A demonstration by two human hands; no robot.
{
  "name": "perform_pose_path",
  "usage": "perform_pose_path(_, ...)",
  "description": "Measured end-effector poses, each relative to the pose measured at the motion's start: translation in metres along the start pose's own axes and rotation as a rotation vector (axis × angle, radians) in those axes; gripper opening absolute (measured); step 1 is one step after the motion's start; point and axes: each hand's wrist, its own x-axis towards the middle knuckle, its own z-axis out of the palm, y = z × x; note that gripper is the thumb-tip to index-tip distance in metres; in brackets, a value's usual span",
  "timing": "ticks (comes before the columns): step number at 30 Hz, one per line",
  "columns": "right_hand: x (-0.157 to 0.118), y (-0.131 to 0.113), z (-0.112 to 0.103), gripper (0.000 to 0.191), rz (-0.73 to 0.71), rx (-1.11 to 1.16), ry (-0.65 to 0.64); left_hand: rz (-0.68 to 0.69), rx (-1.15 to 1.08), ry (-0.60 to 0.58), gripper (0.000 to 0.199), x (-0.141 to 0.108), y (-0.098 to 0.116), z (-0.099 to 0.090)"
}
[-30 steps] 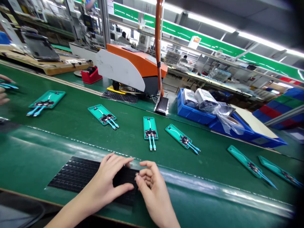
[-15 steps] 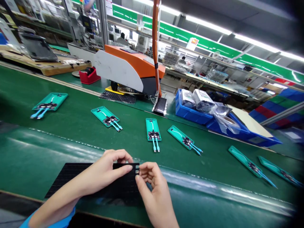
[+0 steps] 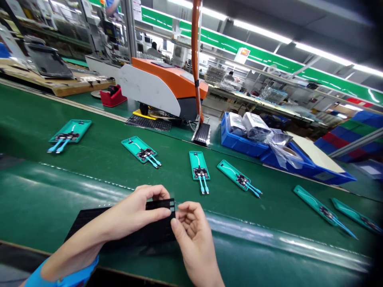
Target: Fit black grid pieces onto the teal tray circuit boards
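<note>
A thin black sheet [image 3: 131,234], marked off into narrow strips, lies under my hands over the near part of the green belt. My left hand [image 3: 149,207] pinches its upper right corner between thumb and fingers. Light cut-out gaps show at that corner. At the sheet's right edge, my right hand [image 3: 194,235] is closed, its thumb tip over the edge and its fingers curled. Whether a small piece sits in that pinch is hidden. Beyond my hands lies a teal case [image 3: 196,159] with a circuit board and two short blue cables.
More teal cases lie along the belt, among them one at left [image 3: 83,129] and one at right [image 3: 302,195]. Behind stand an orange and white machine [image 3: 167,79], a red tape dispenser [image 3: 112,97] and a blue bin [image 3: 239,141] with wrapped packs.
The teal cases have shifted to the right along the belt. My left hand has tilted the sheet's right corner up a little. My right hand stays at the edge.
</note>
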Motion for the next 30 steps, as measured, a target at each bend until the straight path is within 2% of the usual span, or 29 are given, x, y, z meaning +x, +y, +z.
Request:
perform_pose_path(3,0.0,0.001,0.004,0.018,-0.033,0.087,0.056,0.017,-0.044,-0.015,0.021,0.003,0.002,0.001)
perform_pose_path(5,0.003,0.003,-0.001,0.017,-0.05,0.104,0.115,0.018,-0.061,0.033,0.027,0.001,0.0,-0.004)
perform_pose_path(7,0.007,0.006,-0.015,0.02,-0.06,0.094,0.176,-0.028,-0.054,0.23,0.037,-0.006,-0.005,-0.016)
perform_pose_path(10,0.015,0.01,-0.04,0.029,-0.044,0.121,0.295,-0.152,-0.033,0.668,0.047,-0.025,-0.017,-0.042)
perform_pose_path(11,0.017,0.011,-0.047,0.032,-0.028,0.154,0.319,-0.189,-0.044,0.765,0.05,-0.033,-0.021,-0.049)
perform_pose_path(12,0.018,0.013,-0.052,0.035,-0.012,0.192,0.334,-0.217,-0.077,0.814,0.054,-0.04,-0.025,-0.055)
perform_pose_path(14,0.019,0.015,-0.058,0.038,0.017,0.257,0.34,-0.251,-0.218,0.774,0.062,-0.05,-0.034,-0.06)
perform_pose_path(17,0.018,0.016,-0.058,0.039,0.041,0.295,0.347,-0.289,-0.508,0.553,0.06,-0.059,-0.047,-0.055)
perform_pose_path(18,0.018,0.016,-0.057,0.039,0.041,0.298,0.355,-0.292,-0.575,0.515,0.057,-0.06,-0.051,-0.052)
perform_pose_path(20,0.018,0.015,-0.054,0.04,0.036,0.292,0.366,-0.288,-0.613,0.522,0.049,-0.063,-0.058,-0.05)
perform_pose_path(23,0.016,0.01,-0.042,0.038,0.024,0.245,0.342,-0.293,-0.419,0.646,0.047,-0.067,-0.067,-0.052)
perform_pose_path(25,0.013,0.008,-0.029,0.034,0.002,0.181,0.296,-0.265,-0.089,0.826,0.047,-0.066,-0.069,-0.05)
perform_pose_path(27,0.01,0.006,-0.01,0.028,-0.037,0.123,0.277,-0.117,0.256,0.957,0.046,-0.059,-0.063,-0.042)
perform_pose_path(28,0.009,0.005,-0.001,0.025,-0.056,0.108,0.28,-0.009,0.361,0.948,0.046,-0.054,-0.056,-0.035)
perform_pose_path(29,0.008,0.004,0.008,0.022,-0.072,0.101,0.273,0.09,0.406,0.878,0.047,-0.048,-0.048,-0.027)
perform_pose_path(30,0.007,0.003,0.016,0.019,-0.089,0.104,0.262,0.157,0.396,0.75,0.047,-0.041,-0.038,-0.019)
